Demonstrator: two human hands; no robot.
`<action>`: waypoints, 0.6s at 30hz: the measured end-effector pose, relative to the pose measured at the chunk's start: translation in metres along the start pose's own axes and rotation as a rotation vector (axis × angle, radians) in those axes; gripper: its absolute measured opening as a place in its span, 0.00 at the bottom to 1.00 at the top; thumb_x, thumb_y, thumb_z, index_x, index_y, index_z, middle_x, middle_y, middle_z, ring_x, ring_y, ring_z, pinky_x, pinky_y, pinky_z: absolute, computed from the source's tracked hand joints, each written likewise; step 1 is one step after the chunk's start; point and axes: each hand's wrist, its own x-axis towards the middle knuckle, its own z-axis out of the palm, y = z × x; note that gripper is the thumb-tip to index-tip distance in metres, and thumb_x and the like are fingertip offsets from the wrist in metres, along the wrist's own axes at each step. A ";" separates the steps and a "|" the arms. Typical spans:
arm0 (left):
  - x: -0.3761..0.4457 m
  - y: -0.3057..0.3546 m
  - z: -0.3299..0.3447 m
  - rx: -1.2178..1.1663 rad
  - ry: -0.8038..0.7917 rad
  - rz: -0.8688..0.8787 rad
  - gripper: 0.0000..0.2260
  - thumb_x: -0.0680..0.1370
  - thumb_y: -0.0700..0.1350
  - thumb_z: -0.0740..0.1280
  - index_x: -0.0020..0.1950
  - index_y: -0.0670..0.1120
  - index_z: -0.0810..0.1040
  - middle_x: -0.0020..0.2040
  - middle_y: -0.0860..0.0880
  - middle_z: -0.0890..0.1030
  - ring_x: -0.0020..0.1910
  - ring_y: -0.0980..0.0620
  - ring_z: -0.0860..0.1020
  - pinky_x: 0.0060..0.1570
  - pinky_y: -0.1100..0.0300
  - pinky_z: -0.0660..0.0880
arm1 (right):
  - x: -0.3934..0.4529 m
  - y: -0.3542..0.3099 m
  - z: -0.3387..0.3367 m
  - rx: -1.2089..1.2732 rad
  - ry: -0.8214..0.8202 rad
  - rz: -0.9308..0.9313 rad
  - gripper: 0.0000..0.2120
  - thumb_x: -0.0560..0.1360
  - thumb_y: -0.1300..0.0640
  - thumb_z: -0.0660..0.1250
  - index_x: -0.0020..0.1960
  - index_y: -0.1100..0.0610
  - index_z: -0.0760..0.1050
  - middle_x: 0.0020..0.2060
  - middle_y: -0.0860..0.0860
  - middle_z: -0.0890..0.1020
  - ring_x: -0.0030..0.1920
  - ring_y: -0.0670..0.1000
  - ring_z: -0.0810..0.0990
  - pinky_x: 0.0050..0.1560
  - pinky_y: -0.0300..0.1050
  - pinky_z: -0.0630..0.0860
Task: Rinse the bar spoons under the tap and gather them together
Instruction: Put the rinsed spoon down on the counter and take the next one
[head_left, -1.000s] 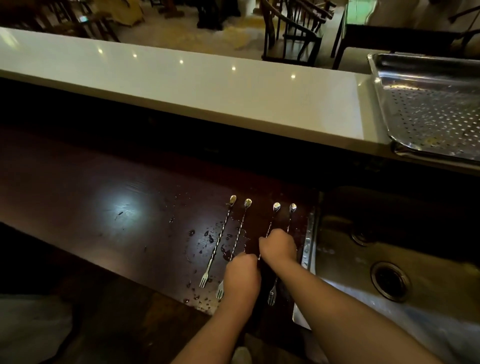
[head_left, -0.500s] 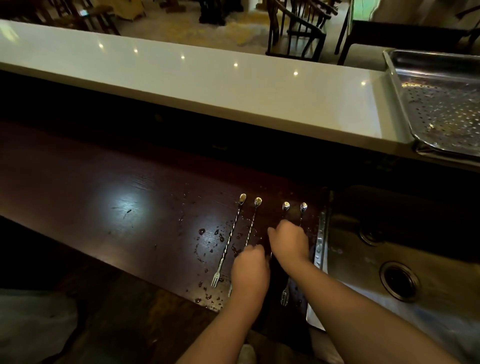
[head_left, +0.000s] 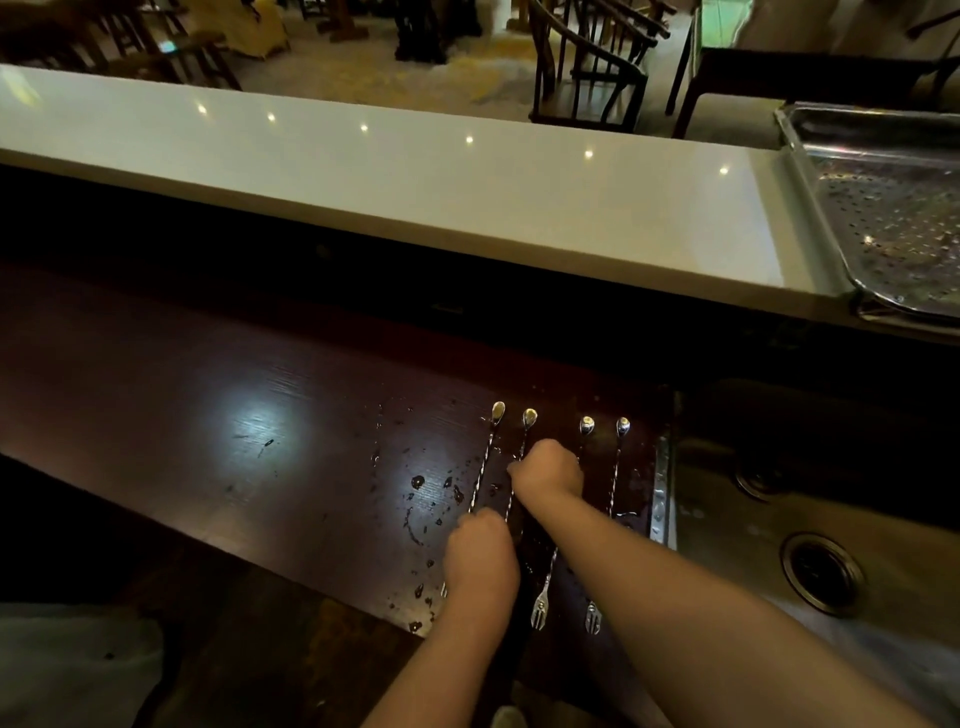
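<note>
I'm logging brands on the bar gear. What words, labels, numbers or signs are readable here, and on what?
None can be read.
Bar spoons: no legible stamp; too small to tell.
Perforated tray: no marking visible.
Sink: no label visible.
White counter: only light reflections.

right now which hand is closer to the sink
Right. The right hand sits over the middle bar spoons, a couple of spoons short of the sink. The left hand is farther away, at the leftmost spoons near the counter's front edge.
</note>
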 end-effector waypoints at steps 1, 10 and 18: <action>0.001 0.000 0.000 0.003 -0.007 0.007 0.12 0.77 0.34 0.59 0.60 0.38 0.73 0.59 0.41 0.77 0.56 0.44 0.78 0.53 0.55 0.75 | 0.001 -0.001 0.000 -0.007 0.001 0.007 0.10 0.75 0.57 0.68 0.36 0.56 0.74 0.45 0.57 0.84 0.47 0.58 0.83 0.37 0.42 0.72; 0.006 0.002 -0.004 0.041 -0.069 0.064 0.13 0.76 0.33 0.58 0.59 0.38 0.74 0.60 0.40 0.78 0.59 0.43 0.77 0.57 0.53 0.74 | 0.002 0.001 0.002 0.033 -0.009 0.023 0.07 0.76 0.58 0.67 0.42 0.60 0.78 0.45 0.58 0.83 0.46 0.59 0.82 0.37 0.42 0.70; 0.004 0.002 -0.004 0.052 -0.075 0.121 0.12 0.76 0.34 0.60 0.58 0.38 0.74 0.58 0.41 0.79 0.57 0.43 0.78 0.55 0.54 0.74 | 0.002 0.007 0.005 0.097 0.028 0.038 0.13 0.75 0.56 0.67 0.33 0.57 0.69 0.39 0.56 0.80 0.41 0.57 0.79 0.36 0.42 0.69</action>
